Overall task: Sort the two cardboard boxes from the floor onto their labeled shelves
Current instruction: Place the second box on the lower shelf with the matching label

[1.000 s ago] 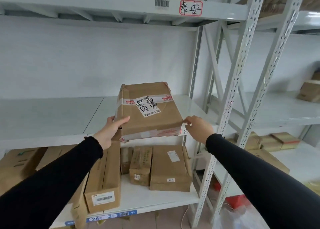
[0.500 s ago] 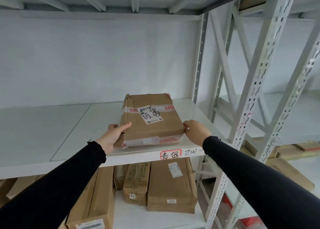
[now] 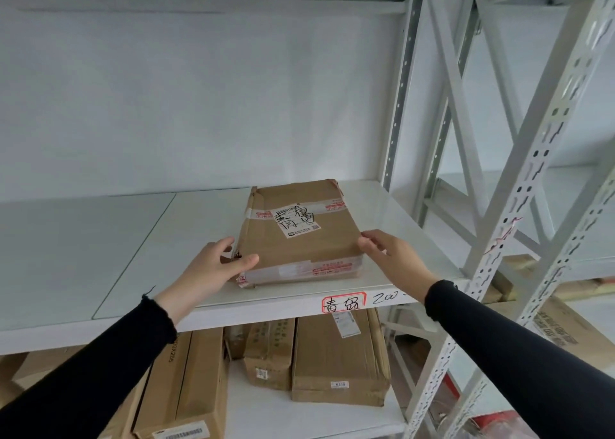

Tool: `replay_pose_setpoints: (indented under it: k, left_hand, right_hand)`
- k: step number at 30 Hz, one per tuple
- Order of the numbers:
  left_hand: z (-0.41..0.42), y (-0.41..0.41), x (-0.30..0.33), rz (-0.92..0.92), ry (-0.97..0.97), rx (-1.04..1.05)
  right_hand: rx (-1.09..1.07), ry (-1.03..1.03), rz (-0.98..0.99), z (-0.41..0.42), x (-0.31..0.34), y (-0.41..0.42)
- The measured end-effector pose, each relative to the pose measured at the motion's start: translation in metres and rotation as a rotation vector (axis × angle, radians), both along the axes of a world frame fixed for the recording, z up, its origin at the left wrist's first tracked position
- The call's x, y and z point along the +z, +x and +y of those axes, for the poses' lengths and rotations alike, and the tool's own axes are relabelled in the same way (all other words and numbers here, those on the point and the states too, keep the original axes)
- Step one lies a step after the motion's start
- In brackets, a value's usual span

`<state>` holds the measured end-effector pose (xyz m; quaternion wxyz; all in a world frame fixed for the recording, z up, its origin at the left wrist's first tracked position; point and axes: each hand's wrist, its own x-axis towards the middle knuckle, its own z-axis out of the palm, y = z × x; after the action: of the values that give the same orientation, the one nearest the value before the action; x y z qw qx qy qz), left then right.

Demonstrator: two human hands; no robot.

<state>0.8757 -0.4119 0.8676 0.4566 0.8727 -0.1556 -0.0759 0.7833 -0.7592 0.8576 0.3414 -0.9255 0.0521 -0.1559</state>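
A flat cardboard box point(image 3: 309, 249), taped and marked with black handwriting on a white label, lies on the white middle shelf point(image 3: 133, 245) near its front edge. On that edge, just below the box, is a red-outlined handwritten label point(image 3: 343, 304). My left hand point(image 3: 209, 272) holds the box's near left corner, thumb on top and fingers along the side. My right hand point(image 3: 396, 259) has its fingers spread, with the fingertips touching the box's near right corner. A second loose box is not in view.
The lower shelf holds several cardboard boxes, among them a large flat one point(image 3: 339, 362) and a long one point(image 3: 186, 388). A perforated white upright point(image 3: 519, 205) stands to the right. More boxes point(image 3: 565, 332) lie on the neighbouring rack.
The box came down from the air onto the middle shelf and slid further in. My right hand's fingers have spread at the corner. The view has moved closer to the shelf.
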Motion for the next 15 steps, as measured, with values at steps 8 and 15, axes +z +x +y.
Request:
replay_pose_setpoints:
  k: [8, 15]
  left_hand:
    - [-0.009, 0.012, -0.008, -0.140, 0.068, -0.002]
    - [-0.016, 0.043, -0.008, -0.084, 0.080, 0.019]
  right_hand:
    - [-0.030, -0.146, 0.040, 0.008, -0.018, 0.010]
    - [-0.031, -0.121, 0.039, 0.008, -0.013, 0.039]
